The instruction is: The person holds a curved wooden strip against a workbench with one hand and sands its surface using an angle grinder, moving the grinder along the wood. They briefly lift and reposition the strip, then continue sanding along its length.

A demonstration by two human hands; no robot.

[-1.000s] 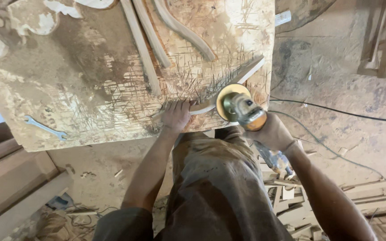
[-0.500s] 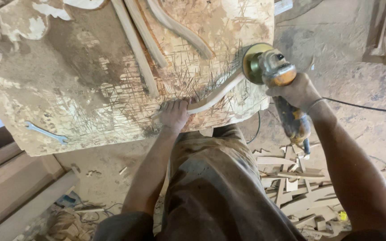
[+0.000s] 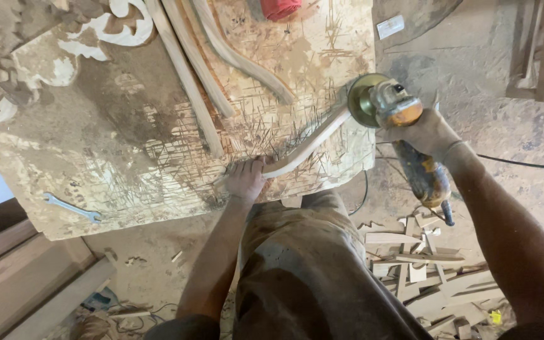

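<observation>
My left hand (image 3: 245, 179) presses down one end of a curved wooden strip (image 3: 310, 144) that lies on the scarred plywood workbench (image 3: 127, 113) near its front edge. My right hand (image 3: 428, 134) grips an orange and black angle grinder (image 3: 404, 126), and its round disc (image 3: 364, 99) meets the far end of the strip at the bench's right edge. The grinder's body hangs down past my wrist.
Several more curved and straight wooden strips (image 3: 221, 56) lie farther back on the bench. A wrench (image 3: 70, 207) sits at the front left, a red object (image 3: 279, 7) at the top. Carved white ornaments (image 3: 7, 75) lie left. Wood offcuts (image 3: 423, 264) and a cable (image 3: 524, 164) litter the floor.
My right hand has carried the grinder from the strip's near end up and to the right, to its far end. My left hand has stayed on the strip.
</observation>
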